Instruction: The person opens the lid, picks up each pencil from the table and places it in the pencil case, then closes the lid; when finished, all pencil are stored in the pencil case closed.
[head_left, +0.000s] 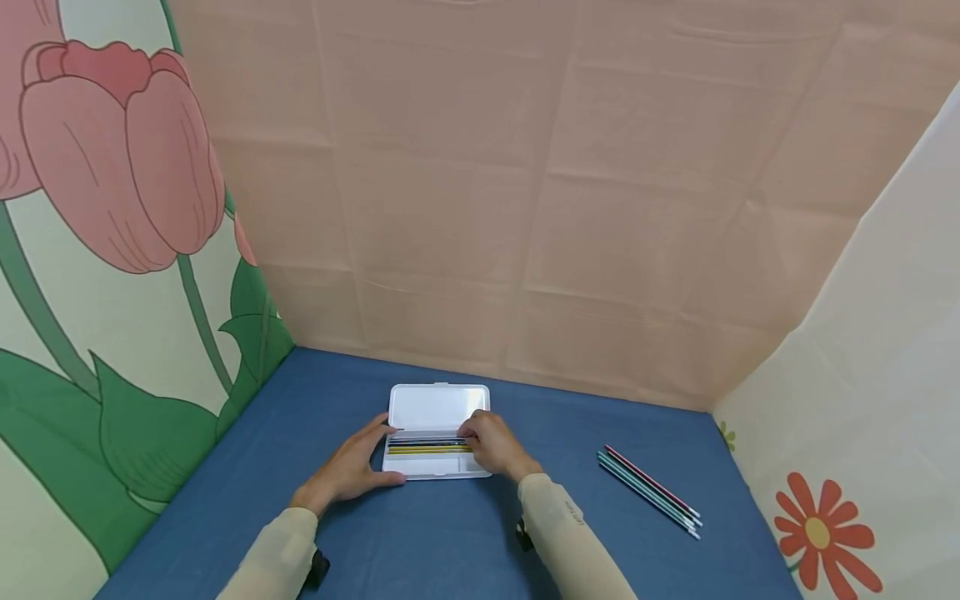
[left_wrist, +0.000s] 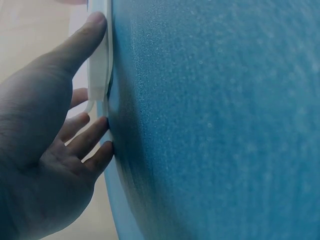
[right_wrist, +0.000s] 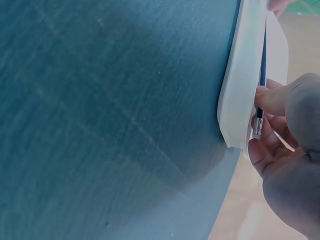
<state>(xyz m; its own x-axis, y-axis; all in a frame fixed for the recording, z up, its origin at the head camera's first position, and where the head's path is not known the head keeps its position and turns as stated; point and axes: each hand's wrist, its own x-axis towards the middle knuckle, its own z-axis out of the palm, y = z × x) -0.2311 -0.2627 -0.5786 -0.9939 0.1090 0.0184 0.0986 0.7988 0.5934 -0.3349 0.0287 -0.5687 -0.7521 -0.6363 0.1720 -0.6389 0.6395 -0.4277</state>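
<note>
A white pencil case (head_left: 438, 477) lies with its lid (head_left: 427, 408) raised on the blue tabletop. Several pencils (head_left: 427, 450), yellow and dark, lie side by side in its tray. My left hand (head_left: 348, 467) is spread at the case's left end, thumb against the front corner and forefinger near the hinge side; in the left wrist view, the other fingers extend loosely beside the case. Between thumb and fingers, my right hand (head_left: 491, 442) pinches a dark blue pencil (right_wrist: 260, 112) near its metal ferrule and pale eraser, over the case's right end. The palm hides part of the tray.
To the right, a loose group of green pencils (head_left: 645, 492) and a dark red pencil (head_left: 652, 479) lies slanted on the blue tabletop (head_left: 420, 542). A beige cloth wall (head_left: 487, 208) rises behind the table, with flower-patterned sheets on both sides.
</note>
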